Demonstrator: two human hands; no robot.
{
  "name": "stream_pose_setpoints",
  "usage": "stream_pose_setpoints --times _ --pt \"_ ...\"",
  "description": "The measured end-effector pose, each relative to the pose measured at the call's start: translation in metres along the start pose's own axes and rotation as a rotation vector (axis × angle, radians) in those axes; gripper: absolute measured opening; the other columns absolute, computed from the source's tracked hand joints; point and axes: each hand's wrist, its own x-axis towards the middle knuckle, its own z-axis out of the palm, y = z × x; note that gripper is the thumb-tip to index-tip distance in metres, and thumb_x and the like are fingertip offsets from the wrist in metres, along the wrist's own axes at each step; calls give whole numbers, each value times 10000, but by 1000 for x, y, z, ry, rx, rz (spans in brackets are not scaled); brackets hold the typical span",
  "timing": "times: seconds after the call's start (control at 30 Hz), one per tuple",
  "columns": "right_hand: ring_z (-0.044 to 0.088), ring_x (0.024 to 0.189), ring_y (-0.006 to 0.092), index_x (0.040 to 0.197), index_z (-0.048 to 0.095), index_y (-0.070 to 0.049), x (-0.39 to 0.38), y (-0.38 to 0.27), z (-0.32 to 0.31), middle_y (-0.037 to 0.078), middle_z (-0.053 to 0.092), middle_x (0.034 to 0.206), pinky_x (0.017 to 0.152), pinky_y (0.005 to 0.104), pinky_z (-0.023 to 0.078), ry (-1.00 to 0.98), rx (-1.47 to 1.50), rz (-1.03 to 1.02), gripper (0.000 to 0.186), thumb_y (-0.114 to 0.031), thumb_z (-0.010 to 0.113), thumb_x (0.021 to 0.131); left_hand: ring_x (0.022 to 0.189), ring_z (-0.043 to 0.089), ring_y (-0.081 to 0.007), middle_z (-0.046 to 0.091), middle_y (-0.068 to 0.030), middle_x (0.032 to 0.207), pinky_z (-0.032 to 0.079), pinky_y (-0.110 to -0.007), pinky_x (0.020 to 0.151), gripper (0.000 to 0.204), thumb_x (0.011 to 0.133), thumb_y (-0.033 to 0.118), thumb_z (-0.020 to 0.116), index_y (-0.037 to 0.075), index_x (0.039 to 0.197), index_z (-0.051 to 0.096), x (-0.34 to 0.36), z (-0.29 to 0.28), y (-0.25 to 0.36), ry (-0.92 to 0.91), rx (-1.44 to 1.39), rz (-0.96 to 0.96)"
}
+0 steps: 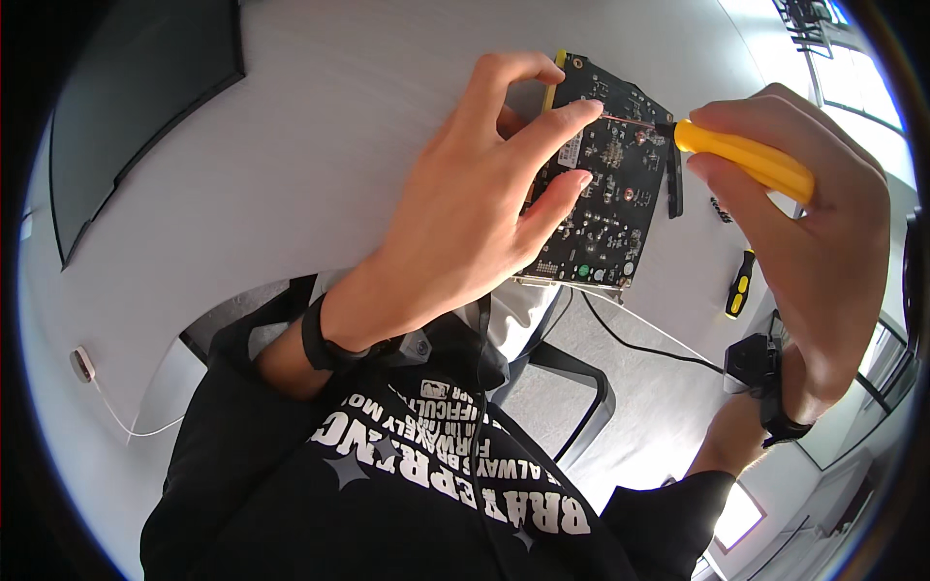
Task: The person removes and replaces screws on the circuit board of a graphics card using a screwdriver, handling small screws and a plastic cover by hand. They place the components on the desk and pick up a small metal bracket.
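A black circuit board (605,228) with many small soldered parts lies on the table at centre right, a metal strip along its near edge and a yellow strip at its far left corner. My left hand (484,179) holds the board from its left side; thumb and index finger rest on its face, and other fingers curl at the edge, partly hidden. My right hand (814,194) is closed round the yellow handle of a screwdriver (741,160). Its thin shaft points left across the board, with the tip beside my left index fingertip. Whether the tip touches a screw cannot be made out.
A second screwdriver (740,284), black and yellow, lies near the table's right edge. Small dark pieces (721,209) lie beside the board. A dark monitor (145,116) stands at the far left. A black cable (639,347) hangs below the table edge, near a chair (581,397).
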Motion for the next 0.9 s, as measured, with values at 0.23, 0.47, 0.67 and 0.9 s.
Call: stream_pose_setpoints --times 0.23,0.47,0.67,0.9 --pt "667 725 133 1004 727 -48 2 3 7 65 714 904 651 234 541 100 -208 -40 153 -109 726 864 732 531 -144 472 -78 1266 498 -290 622 424 845 107 743 141 1258 651 -1 1 -2 16 -5 23" --pt "612 628 95 995 673 -57 8 7 10 43 670 791 539 209 444 49 -312 -253 152 -146 718 881 728 536 -139 481 -78 1259 496 -288 628 434 836 94 747 141 1256 652 0 3 -2 14 -12 29" --pt "601 629 182 1047 592 -60 18 -10 -7 72 612 791 570 304 459 -135 -308 -161 216 -127 703 873 741 544 -151 481 -74 1262 500 -302 673 455 828 87 748 123 1266 628 0 2 -4 23 48 47" --pt "593 574 180 980 621 -39 23 -5 -11 71 609 725 532 306 462 -108 -328 -259 138 -156 642 908 773 558 -169 472 -82 1268 509 -320 706 545 832 105 748 99 1336 540 0 6 -5 46 7 53"
